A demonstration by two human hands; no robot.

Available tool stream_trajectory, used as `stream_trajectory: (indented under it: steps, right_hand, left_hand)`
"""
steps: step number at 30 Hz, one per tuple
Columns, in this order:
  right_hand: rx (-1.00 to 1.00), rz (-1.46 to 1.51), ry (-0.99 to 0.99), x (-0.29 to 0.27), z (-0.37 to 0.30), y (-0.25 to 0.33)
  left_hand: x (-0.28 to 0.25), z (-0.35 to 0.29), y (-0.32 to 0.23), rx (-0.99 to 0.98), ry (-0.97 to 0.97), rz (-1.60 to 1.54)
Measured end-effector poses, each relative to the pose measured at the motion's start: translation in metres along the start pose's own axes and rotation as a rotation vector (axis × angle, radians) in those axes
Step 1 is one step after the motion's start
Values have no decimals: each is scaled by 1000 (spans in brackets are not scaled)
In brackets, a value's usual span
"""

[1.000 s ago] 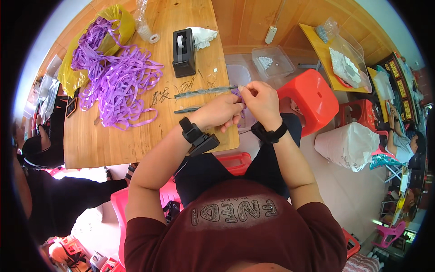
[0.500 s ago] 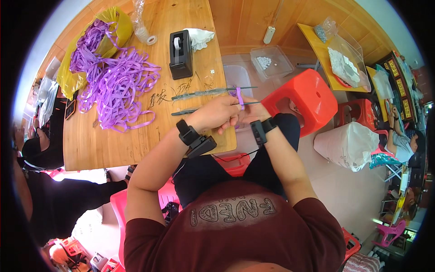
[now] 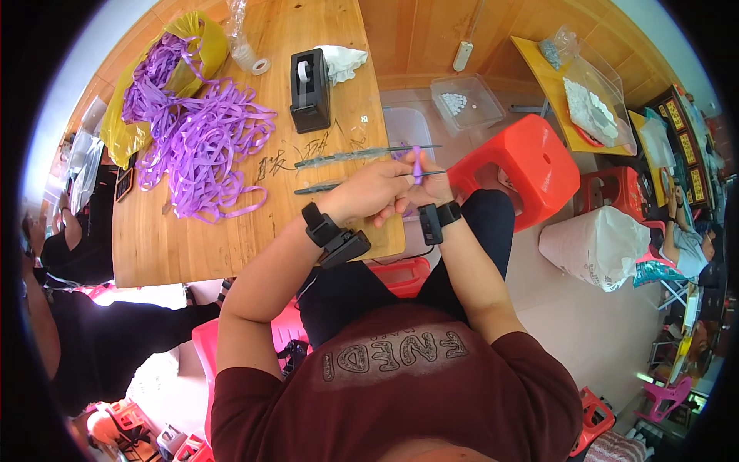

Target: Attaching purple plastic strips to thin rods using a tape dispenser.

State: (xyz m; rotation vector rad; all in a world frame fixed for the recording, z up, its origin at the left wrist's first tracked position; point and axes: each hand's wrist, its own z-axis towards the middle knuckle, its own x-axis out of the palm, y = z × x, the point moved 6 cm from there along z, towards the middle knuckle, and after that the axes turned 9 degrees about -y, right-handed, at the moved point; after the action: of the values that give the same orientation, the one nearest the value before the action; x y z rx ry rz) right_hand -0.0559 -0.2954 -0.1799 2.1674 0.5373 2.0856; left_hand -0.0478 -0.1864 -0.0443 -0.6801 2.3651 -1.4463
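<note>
Well left of the grip lies a purple ribbon pile; nearer, the upper dark rod and lower dark rod look stiff. The left hand appears to clasp the lower. Beside its fingertips, a purple strip spans both, probably light, soft, slippery: best pinched flat. Whether the right hand, alongside, pinches it, I cannot tell.

The left of two side-by-side fisheye cameras on the person's head looks steeply down, so near that the maroon T-shirt fills the lower middle. Its view faces forward past the left hand and right hand, reaching the wooden surface and wall panelling.
</note>
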Motion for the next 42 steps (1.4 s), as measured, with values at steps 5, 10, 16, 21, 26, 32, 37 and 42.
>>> stream_trajectory:
  steps: [5,10,16,21,26,32,37,42]
  right_hand:
    - [-296,37,-94,-10,-30,49]
    - [-146,-645,-655,-65,-26,61]
    - [-167,-987,-955,-107,-44,82]
    - [-542,-1037,-831,-6,-89,76]
    - [-711,-1089,-689,82,-115,74]
    - [-792,-1560,-163,194,-93,-4]
    - [-824,-1604,126,231,-59,-88]
    - [-563,-1262,52,217,-65,-62]
  left_hand:
    - [-2,-10,-4,55,-19,8]
    - [-7,-12,0,103,-86,48]
    - [-26,-62,-21,635,-353,731]
    - [-125,-151,9,593,-904,1135]
    - [-150,-180,44,502,-1112,1289]
    - [-77,-162,28,606,-768,1268]
    - [-27,-193,-16,814,-620,726]
    - [-23,-205,-24,762,-577,642]
